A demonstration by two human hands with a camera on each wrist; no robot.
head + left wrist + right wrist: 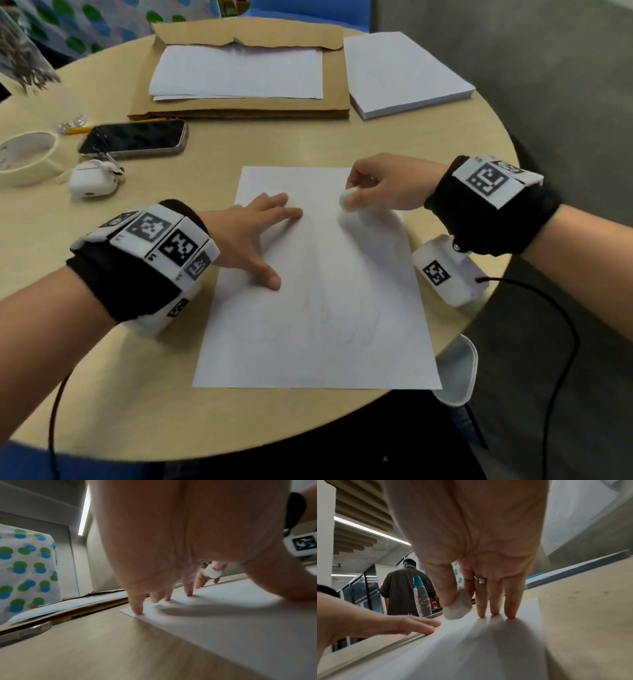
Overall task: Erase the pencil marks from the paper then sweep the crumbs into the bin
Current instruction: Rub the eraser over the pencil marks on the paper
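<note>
Far left on the round table (308, 137): tape roll (25, 157), white earbud case (92, 185) near it, dark phone (135, 137) just beyond the case. Far centre: brown envelope (337, 89) with loose white sheets (239, 72) on top; a white paper stack (404, 72) to its right.

Left hand (250, 236) lies flat on the left part of the paper (318, 325), fingers straight and spread, thumb out toward the near side; left wrist view shows fingertips (139, 609) pressing the sheet at its edge.

Paper sits centre, near the table's near edge, faint pencil marks (342, 325) on its near half; crumbs too small to tell.

Right hand (387, 185) is over the paper's far right corner, thumb and index pinching a white eraser (347, 200). In the right wrist view the eraser (458, 608) is at the sheet surface, contact unclear, and the other three fingers (494, 601) are straight with tips touching the paper. Ring (480, 580) on one finger.

White chair part (459, 373) shows below the table's right near edge. Bin not seen.
</note>
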